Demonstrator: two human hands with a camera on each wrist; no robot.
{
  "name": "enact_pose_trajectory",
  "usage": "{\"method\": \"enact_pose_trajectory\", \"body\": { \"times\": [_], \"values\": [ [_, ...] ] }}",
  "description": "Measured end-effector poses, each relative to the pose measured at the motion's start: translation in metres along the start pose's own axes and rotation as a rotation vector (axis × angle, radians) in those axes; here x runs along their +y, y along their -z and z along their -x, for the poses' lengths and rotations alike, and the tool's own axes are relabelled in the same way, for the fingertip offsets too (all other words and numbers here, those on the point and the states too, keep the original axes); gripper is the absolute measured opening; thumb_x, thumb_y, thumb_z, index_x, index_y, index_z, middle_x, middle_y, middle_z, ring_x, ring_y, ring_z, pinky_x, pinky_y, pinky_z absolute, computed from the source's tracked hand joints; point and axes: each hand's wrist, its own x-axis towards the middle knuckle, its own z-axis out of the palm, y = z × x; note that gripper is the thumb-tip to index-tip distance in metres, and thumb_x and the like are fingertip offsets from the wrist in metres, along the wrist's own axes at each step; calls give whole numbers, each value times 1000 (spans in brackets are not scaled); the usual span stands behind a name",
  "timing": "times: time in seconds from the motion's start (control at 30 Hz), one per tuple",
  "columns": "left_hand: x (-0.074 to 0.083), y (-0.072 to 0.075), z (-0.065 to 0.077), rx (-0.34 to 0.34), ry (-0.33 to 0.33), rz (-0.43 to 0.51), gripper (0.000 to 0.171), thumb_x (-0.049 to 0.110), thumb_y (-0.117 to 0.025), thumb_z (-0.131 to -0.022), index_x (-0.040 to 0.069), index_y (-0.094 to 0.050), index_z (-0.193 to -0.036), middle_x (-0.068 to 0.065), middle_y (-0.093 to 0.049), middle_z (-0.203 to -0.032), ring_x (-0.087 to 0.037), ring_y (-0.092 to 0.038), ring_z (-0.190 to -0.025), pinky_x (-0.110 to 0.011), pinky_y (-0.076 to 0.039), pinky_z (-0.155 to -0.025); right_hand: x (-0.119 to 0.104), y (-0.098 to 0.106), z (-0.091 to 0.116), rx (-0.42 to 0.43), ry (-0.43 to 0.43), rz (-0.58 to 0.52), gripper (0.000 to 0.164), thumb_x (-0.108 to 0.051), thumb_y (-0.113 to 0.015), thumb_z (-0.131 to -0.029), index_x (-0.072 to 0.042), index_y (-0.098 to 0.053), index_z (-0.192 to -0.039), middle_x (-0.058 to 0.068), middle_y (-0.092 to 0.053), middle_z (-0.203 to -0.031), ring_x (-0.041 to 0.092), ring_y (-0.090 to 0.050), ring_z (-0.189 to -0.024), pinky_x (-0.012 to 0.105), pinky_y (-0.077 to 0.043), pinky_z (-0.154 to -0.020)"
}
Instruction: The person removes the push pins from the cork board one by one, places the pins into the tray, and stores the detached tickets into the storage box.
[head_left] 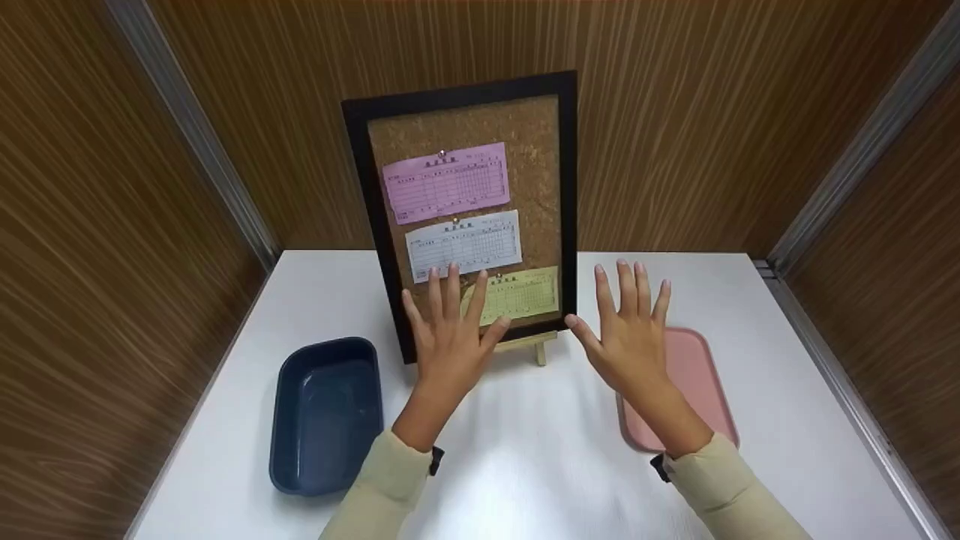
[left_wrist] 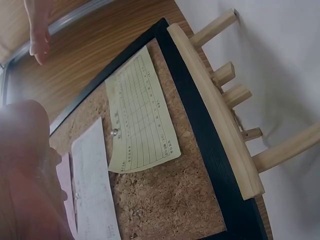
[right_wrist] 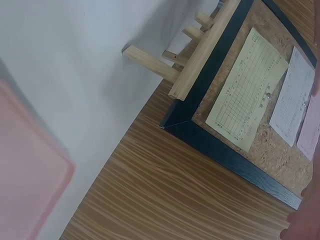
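A black-framed cork board [head_left: 536,195] leans on a small wooden easel [left_wrist: 215,110]. Pinned to it, top to bottom, are a pink slip [head_left: 448,184], a white slip [head_left: 480,241] and a yellow slip [head_left: 525,294], each held by a pushpin at its upper edge. My left hand [head_left: 451,345], fingers straight and spread, is in front of the board's lower left and overlaps the white and yellow slips in the head view. To the right of the frame, my right hand [head_left: 630,345] is likewise spread, palm down, partly over a pink tray [head_left: 697,375]. Neither hand holds anything.
On the white table [head_left: 517,465], a deep navy blue bin [head_left: 326,420] stands at the left. Wood-grain panels [head_left: 675,127] enclose the back and both sides, with metal strips [head_left: 832,375] along the corners and right edge.
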Motion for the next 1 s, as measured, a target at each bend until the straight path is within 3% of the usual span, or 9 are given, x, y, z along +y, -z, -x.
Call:
{"method": "enact_pose_trajectory", "body": {
  "times": [0.27,0.37,0.5,0.63,0.8,1.0],
  "values": [
    [-2,5,5,0,27,3,75,72,-25,-100,33,-11,-163,-10,0,-170,-36,4,-156,-69,6,-116,-5,-1,-1,-19,-10,-21,82,-70,-30,-100,-13,-29,-159,21,-22,-162,40,-12,-153,65,3,-119],
    [-7,7,5,74,38,38,75,66,-42,-99,27,-24,-161,-13,-11,-169,-36,-5,-156,-69,2,-117,-10,-2,-4,15,-4,-81,75,-60,-41,-101,-11,-33,-157,21,-28,-159,39,-19,-151,61,-5,-120],
    [-16,10,2,247,58,93,65,52,-61,-96,17,-47,-150,-14,-36,-158,-37,-24,-150,-67,-12,-117,-17,-8,-11,95,4,-210,62,-41,-58,-99,-7,-46,-149,20,-46,-146,38,-41,-137,54,-26,-115],
    [-26,10,-2,376,83,141,52,44,-63,-97,13,-57,-139,-11,-52,-145,-34,-40,-139,-61,-25,-112,-27,-16,-18,122,-28,-307,54,-34,-64,-98,-6,-54,-142,17,-56,-134,35,-52,-124,50,-38,-105],
    [-37,9,-7,427,117,203,44,40,-59,-100,12,-61,-134,-8,-58,-137,-30,-47,-129,-56,-31,-106,-42,-23,-29,121,-44,-367,49,-33,-66,-98,-7,-58,-139,16,-60,-129,33,-56,-119,49,-44,-99],
    [-47,11,-12,470,122,278,42,39,-60,-100,12,-63,-132,-8,-60,-133,-29,-51,-120,-49,-38,-99,-62,-32,-46,163,11,-406,43,-32,-67,-98,-7,-62,-133,11,-65,-119,29,-59,-111,46,-50,-88]
  ]
}}
